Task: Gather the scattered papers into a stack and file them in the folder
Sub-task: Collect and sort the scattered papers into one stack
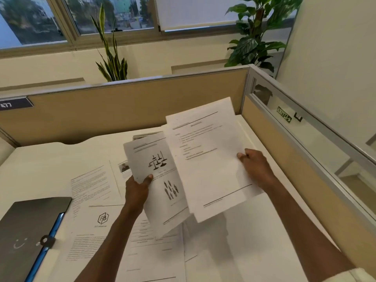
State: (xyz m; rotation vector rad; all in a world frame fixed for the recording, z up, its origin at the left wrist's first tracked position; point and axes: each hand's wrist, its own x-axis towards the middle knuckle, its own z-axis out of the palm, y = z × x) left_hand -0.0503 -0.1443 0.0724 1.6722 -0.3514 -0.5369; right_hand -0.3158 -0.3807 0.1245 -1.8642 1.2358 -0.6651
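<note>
My left hand [138, 191] grips a printed sheet with drawings [160, 180] by its left edge, lifted above the desk. My right hand [257, 166] holds a larger text sheet [207, 159] by its right edge; it overlaps the drawing sheet and has at least one more page behind it. Several loose papers [95, 184] lie scattered flat on the white desk [40, 159], among them one with an "AB" logo [103, 218]. A dark grey folder [26, 231] with a blue spine and a clasp lies closed at the lower left.
Tan cubicle partitions [122, 106] wall the desk at the back and along the right side. Two potted plants [112, 58] stand behind the back partition under the windows. An exit sign [284, 117] shows in the right panel's glass.
</note>
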